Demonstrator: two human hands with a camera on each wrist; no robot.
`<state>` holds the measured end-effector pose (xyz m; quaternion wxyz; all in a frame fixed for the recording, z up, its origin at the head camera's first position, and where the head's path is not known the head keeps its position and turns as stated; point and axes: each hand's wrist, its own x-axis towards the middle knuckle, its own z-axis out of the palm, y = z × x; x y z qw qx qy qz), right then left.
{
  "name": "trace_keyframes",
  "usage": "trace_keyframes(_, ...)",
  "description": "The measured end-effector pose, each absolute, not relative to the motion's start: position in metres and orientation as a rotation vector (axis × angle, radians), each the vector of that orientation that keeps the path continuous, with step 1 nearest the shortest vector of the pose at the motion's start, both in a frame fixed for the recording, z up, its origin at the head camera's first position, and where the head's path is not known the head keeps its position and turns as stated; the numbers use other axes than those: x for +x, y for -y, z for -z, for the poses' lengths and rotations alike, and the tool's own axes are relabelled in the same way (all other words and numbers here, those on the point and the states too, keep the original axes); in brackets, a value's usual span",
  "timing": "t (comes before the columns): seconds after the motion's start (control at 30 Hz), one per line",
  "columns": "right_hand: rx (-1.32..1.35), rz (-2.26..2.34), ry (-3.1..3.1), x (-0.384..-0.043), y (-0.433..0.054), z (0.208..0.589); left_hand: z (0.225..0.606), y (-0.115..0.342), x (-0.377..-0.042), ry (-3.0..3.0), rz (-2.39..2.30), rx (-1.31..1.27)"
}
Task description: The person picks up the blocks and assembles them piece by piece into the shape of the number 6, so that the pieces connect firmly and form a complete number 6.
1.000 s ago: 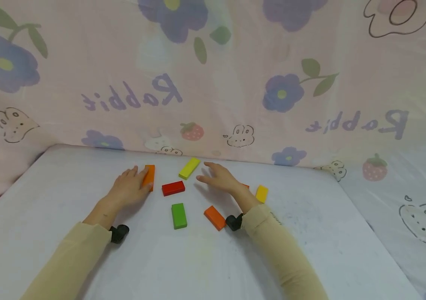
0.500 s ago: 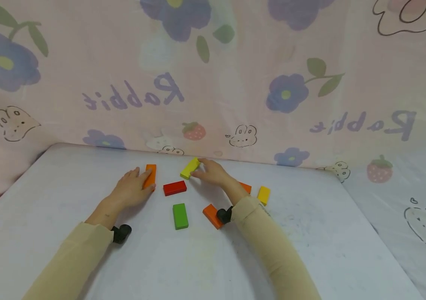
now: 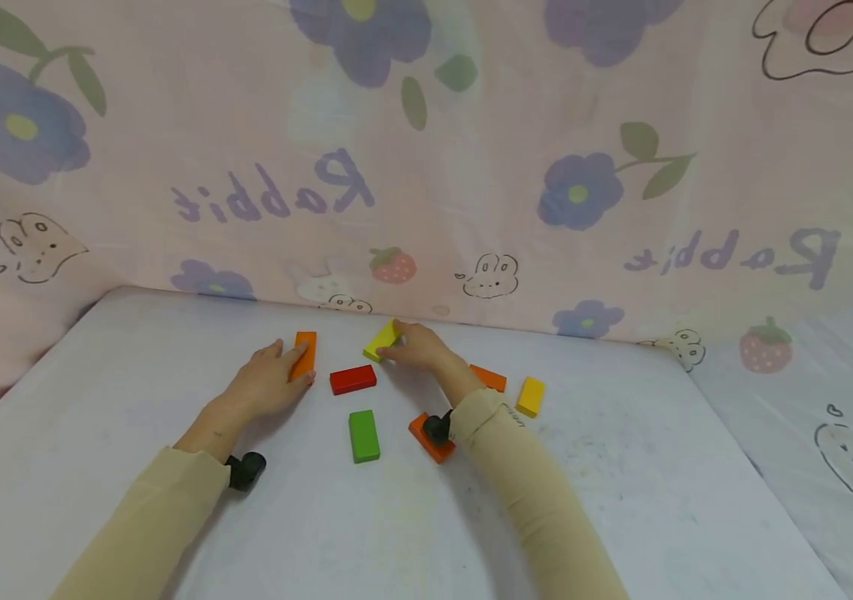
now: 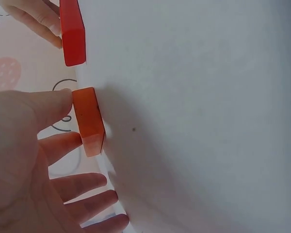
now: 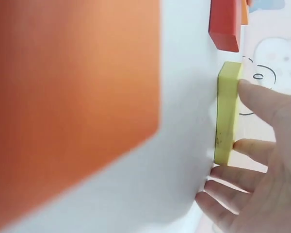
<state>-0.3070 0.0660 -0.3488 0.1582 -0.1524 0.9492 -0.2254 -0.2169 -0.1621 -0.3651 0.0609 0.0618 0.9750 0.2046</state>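
Note:
My left hand (image 3: 264, 379) rests with its thumb and index fingertip on an orange block (image 3: 309, 352) lying on the white table. In the left wrist view the other fingers are spread beside that orange block (image 4: 88, 120). With thumb and index finger my right hand (image 3: 420, 347) touches a yellow block (image 3: 379, 340) near the table's back edge. The right wrist view shows this yellow block (image 5: 226, 114) flat, the other fingers spread past its end. Between the hands lies a red block (image 3: 353, 379). A green block (image 3: 363, 436) sits closer to the front.
Under the right wrist's black camera (image 3: 437, 428) lies an orange block (image 3: 437, 450), partly covered. Another orange block (image 3: 489, 378) and a yellow-orange block (image 3: 530, 396) lie to the right of the right forearm. A patterned curtain (image 3: 426, 200) hangs behind the table.
My right hand has moved left and down onto the yellow block, uncovering more of the orange block on the right. My left hand stays at its orange block. The view has shifted slightly.

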Motion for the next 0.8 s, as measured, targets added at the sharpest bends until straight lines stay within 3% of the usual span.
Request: trace_keyframes(0.8,-0.419,0.599,-2.708,-0.303,-0.071,0.351,0.36,0.155,-0.203,-2.893,-0.594,0.282)
